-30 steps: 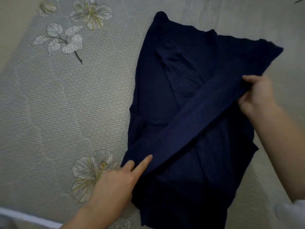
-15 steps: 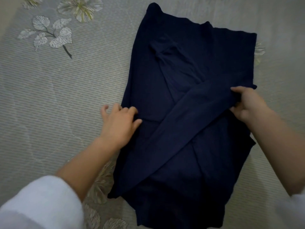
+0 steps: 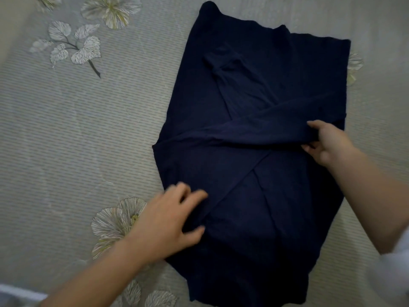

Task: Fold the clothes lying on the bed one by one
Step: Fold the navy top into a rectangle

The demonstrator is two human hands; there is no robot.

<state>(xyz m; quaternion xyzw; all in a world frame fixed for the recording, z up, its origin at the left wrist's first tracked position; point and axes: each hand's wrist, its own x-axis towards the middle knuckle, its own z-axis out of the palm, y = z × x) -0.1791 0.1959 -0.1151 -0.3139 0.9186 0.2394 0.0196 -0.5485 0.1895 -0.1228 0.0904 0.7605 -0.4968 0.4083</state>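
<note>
While both hands are on it, the dark navy cloth garment (image 3: 254, 89) lies flat on the grey striped woven bedspread (image 3: 88, 140). It fills the frame from centre out to 3 o'clock and down to 6, with the narrow end at 12.

One long sleeve (image 3: 243, 134) is folded across the body, running from 9 toward 3. The right hand (image 3: 329, 141) at 3 o'clock pinches that sleeve's end, thumb on top and fingers curled under. The left hand (image 3: 168, 222) at 7 o'clock lies palm down on the garment's lower left edge. Its fingers are spread and loosely bent, gripping nothing that shows; it is motion-blurred. A diagonal fold edge (image 3: 239, 182) runs from mid-body down to the left fingertips.

Around it is flat print on the bedspread:
- Large pale flower print (image 3: 110, 9) at 11.
- Leaf sprig print (image 3: 75, 47) at 10.
- Second flower print (image 3: 119, 218) at 7, partly under the left wrist.
- Third flower print (image 3: 354, 63) at 2, peeking out from under the garment's right edge.

A white cuff (image 3: 396, 262) shows on the right arm at 4, and a pale strip (image 3: 17, 293) sits in the corner at 8.

The garment's left edge is uneven from 12 down to 7, and its right edge is straighter at 2–3. Wide bare bedspread spans 8 to 11, with a narrower strip from 1 to 4.
</note>
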